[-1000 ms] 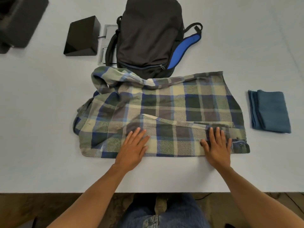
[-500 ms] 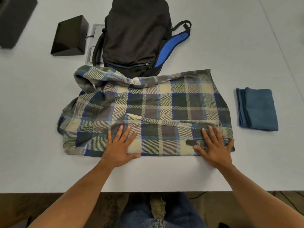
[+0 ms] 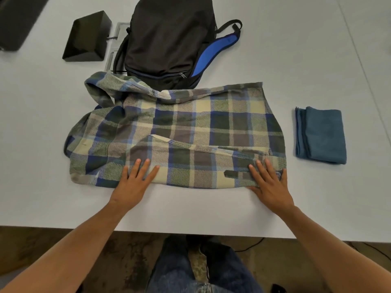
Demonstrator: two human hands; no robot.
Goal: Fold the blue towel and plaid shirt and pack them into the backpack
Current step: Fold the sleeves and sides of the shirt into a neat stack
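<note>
The plaid shirt [image 3: 190, 127] lies spread across the white table, its near strip folded over toward the middle. My left hand [image 3: 133, 182] rests flat on the shirt's near edge, left of centre, fingers apart. My right hand [image 3: 268, 182] presses flat on the near right corner, by the cuff. The blue towel [image 3: 321, 134] lies folded into a rectangle to the right of the shirt, apart from it. The black backpack [image 3: 167, 39] with a blue-lined strap lies behind the shirt; the shirt's far edge overlaps its bottom.
A black wedge-shaped box [image 3: 86, 38] sits left of the backpack, beside a grey plate [image 3: 118, 32] set in the table. Another dark object [image 3: 17, 20] fills the far left corner. The table's near edge [image 3: 190, 231] runs just below my wrists.
Both hands have slid slightly along the shirt's near folded edge, still pressed flat. The camera view shifted a little; the shirt, towel and backpack lie as before.
</note>
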